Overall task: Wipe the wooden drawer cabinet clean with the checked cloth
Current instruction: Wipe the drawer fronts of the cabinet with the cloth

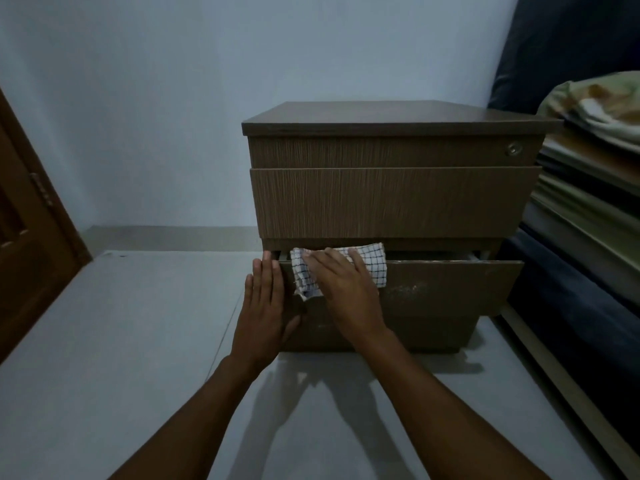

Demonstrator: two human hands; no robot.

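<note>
Forearms [194, 410] nearest: two, bare, rising from the bottom edge of the frame toward the centre.

Pale blue-grey wall [173, 98] fills the upper frame and grey floor [121, 341] the lower. One dark brown wooden door [24, 254] at the left edge. One stack of folded bedding and flat pads [588, 202] at the right edge.

Brown wood-grain drawer cabinet [394, 202], one, centre-right, standing on the floor against the wall. Three drawer fronts. The top two sit closed, and the bottom drawer [450, 289] stands pulled out a little. Pale specks on its face, right of the hands; likely dust not yet wiped.

Left hand [265, 306]: fingers straight and together, palm flat against the left corner of the bottom drawer, holding nothing. It is probably bracing the drawer so it does not slide under the wiping pressure.

Right hand [346, 289]: fingers spread and flat, pressing the white cloth with dark blue checks [372, 263] onto the upper left of that drawer face. One cloth, folded over the top edge, for full contact.

Small round metal lock [513, 148], one, upper right of the top drawer.
</note>
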